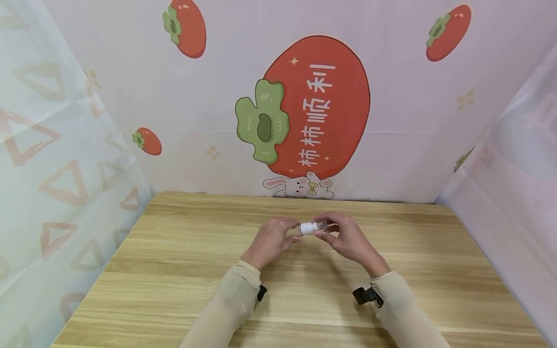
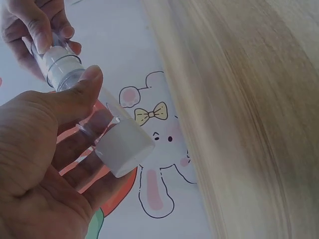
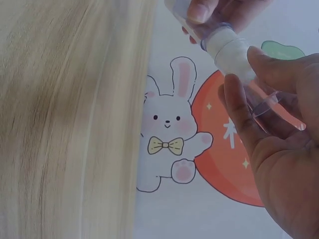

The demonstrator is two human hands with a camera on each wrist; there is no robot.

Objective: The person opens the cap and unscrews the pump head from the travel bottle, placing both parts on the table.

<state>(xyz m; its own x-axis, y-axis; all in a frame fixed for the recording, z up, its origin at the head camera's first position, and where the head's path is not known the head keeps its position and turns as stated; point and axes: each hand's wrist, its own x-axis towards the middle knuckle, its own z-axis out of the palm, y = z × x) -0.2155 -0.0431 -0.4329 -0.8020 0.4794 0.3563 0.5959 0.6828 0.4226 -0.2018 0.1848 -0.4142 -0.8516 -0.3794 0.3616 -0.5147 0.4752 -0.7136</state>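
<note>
Both hands hold a small clear plastic bottle (image 1: 309, 228) between them above the table, lying roughly sideways. A white collar rings its middle, and the end on the left hand's side shows a white base (image 2: 124, 147). My left hand (image 1: 271, 239) holds the clear body, its thumb along one side and its fingers behind. My right hand (image 1: 348, 239) pinches the other end near the white collar (image 3: 232, 57), with thumb and fingertips. A clear plastic part (image 3: 266, 104) reaches into the right palm, partly covered by the fingers.
The wood-grain table (image 1: 174, 280) lies under both forearms. Behind its far edge hangs a pale cloth backdrop (image 1: 391, 159) printed with persimmons and a rabbit. Patterned cloth also hangs at the left and right sides. Black straps (image 1: 367, 296) show at the sleeve cuffs.
</note>
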